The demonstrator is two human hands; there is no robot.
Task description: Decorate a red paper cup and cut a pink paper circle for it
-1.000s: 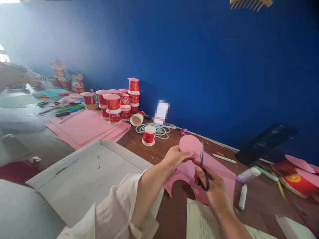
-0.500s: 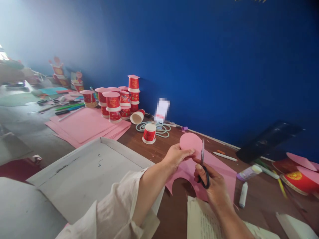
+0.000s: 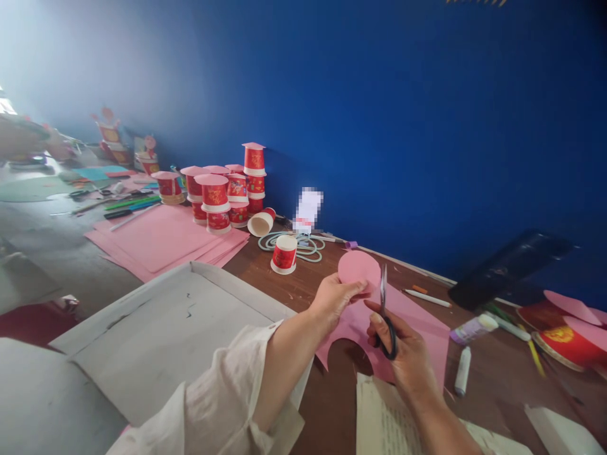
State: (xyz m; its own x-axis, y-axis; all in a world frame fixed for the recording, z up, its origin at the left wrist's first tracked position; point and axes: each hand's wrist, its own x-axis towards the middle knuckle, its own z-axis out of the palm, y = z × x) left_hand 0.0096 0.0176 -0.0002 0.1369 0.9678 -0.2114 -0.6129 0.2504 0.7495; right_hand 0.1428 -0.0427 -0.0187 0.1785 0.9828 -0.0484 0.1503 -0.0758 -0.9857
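My left hand (image 3: 334, 302) pinches a round pink paper disc (image 3: 359, 268) by its lower edge, thumb on top. Black-handled scissors (image 3: 390, 338) are gripped in my right hand (image 3: 406, 351), their blades pointing up along the disc's right edge. Whether the blades touch the paper is hard to tell. Beneath both hands lies a pink sheet (image 3: 422, 328) with a curved piece cut out of its near edge. A red paper cup (image 3: 284, 254) stands upside down just beyond my left hand.
Left of my arm sits a shallow white box lid (image 3: 156, 341). Behind it are a pink paper stack (image 3: 156, 237) and stacked red cups (image 3: 215, 196). On the right lie a glue stick (image 3: 474, 328), a marker (image 3: 463, 371) and a black bottle (image 3: 515, 268). A printed page (image 3: 386, 417) is nearest me.
The disc has shifted slightly left and turned a little in my left hand. My right hand and the scissors have edged left and slightly downward.
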